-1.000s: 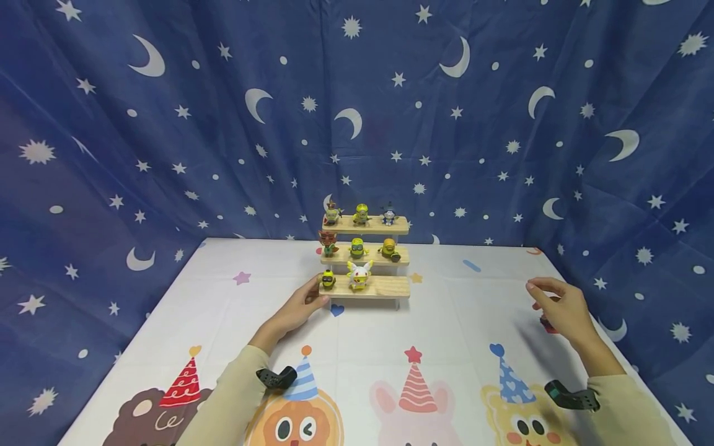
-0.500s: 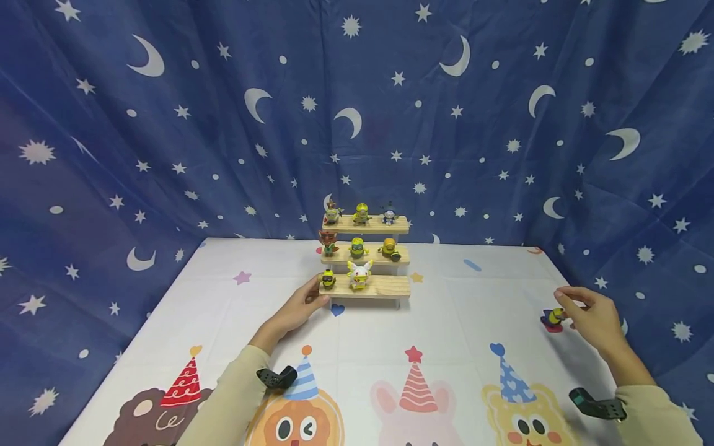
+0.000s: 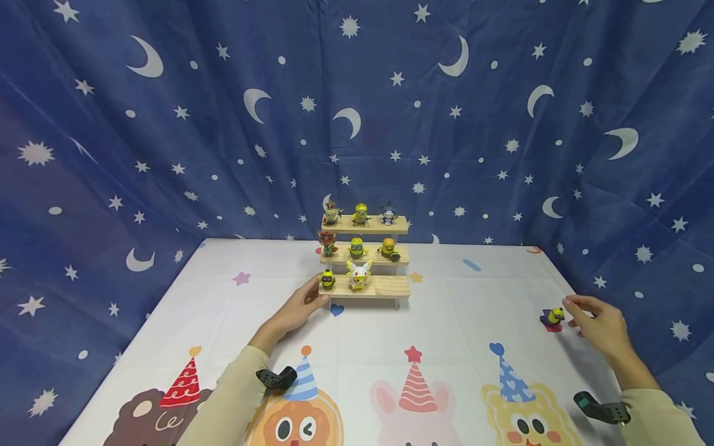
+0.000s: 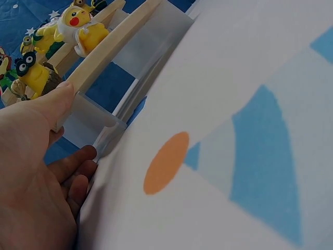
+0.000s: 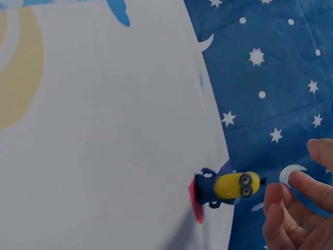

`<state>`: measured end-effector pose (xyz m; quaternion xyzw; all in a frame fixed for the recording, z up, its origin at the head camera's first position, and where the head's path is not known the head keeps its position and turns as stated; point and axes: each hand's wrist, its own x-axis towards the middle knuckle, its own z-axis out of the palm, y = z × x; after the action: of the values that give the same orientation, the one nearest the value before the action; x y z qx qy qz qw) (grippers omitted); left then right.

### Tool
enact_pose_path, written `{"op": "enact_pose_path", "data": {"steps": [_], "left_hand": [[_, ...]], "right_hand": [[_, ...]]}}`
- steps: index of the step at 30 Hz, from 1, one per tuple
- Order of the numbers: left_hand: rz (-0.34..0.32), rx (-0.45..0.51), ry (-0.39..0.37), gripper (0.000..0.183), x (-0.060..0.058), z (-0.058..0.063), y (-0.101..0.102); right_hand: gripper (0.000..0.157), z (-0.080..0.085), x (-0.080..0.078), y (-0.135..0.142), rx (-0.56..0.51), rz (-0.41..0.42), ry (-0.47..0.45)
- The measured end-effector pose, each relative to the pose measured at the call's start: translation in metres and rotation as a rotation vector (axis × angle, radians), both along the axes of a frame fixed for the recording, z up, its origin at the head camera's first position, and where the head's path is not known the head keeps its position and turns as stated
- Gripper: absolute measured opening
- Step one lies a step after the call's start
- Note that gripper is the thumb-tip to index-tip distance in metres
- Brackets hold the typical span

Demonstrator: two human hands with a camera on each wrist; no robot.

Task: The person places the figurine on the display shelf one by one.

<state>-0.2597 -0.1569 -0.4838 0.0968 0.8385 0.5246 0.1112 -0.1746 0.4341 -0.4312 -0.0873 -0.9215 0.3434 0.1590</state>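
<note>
My left hand (image 3: 292,313) grips the left end of the lowest plank of a three-tier wooden display stand (image 3: 393,286). In the left wrist view its thumb (image 4: 65,94) lies on the plank end, with the other fingers curled below by the clear support. Small figurines stand on all tiers; the lowest holds a goggled minion figurine (image 3: 328,280) and a white-and-yellow figurine (image 3: 359,275). At the right, a caped minion figurine (image 3: 555,316) with a red base stands on the table. My right hand (image 3: 602,325) hovers just right of it, fingers loosely bent, apart from it and holding nothing.
A white cloth (image 3: 446,334) printed with cartoon animals in party hats covers the table. Behind it and along both sides hangs a blue curtain (image 3: 379,111) with moons and stars. The caped figurine is close to the table's right edge.
My right hand has moved right and toward me, off the caped minion figurine it was hiding, which now shows fully. The left hand and the stand have not moved.
</note>
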Motion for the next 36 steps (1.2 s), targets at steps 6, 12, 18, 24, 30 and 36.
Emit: {"op": "enact_pose_path", "data": {"steps": [6,12,18,24,30,36], "left_hand": [[-0.003,0.014,0.002,0.076,0.002,0.002,-0.001],[-0.008,0.036,0.013,0.076,0.002,0.003,-0.001],[-0.013,0.028,0.013,0.076,0.002,0.002,-0.001],[-0.007,0.024,0.008,0.076,0.001,0.001,-0.001],[-0.011,0.038,0.009,0.076,0.001,0.002,0.000],[-0.009,0.043,0.011,0.077,0.001,0.001,-0.001]], "right_hand": [[0.049,-0.008,0.000,0.005,-0.054,0.005,-0.033],[0.052,-0.014,-0.001,0.009,-0.103,0.036,-0.045],[0.053,-0.019,-0.001,0.010,-0.112,0.049,-0.045],[0.054,-0.020,-0.002,0.011,-0.096,0.058,-0.075],[0.054,-0.018,-0.001,0.008,-0.085,0.074,-0.112],[0.051,-0.019,-0.005,0.009,-0.051,0.053,-0.142]]}}
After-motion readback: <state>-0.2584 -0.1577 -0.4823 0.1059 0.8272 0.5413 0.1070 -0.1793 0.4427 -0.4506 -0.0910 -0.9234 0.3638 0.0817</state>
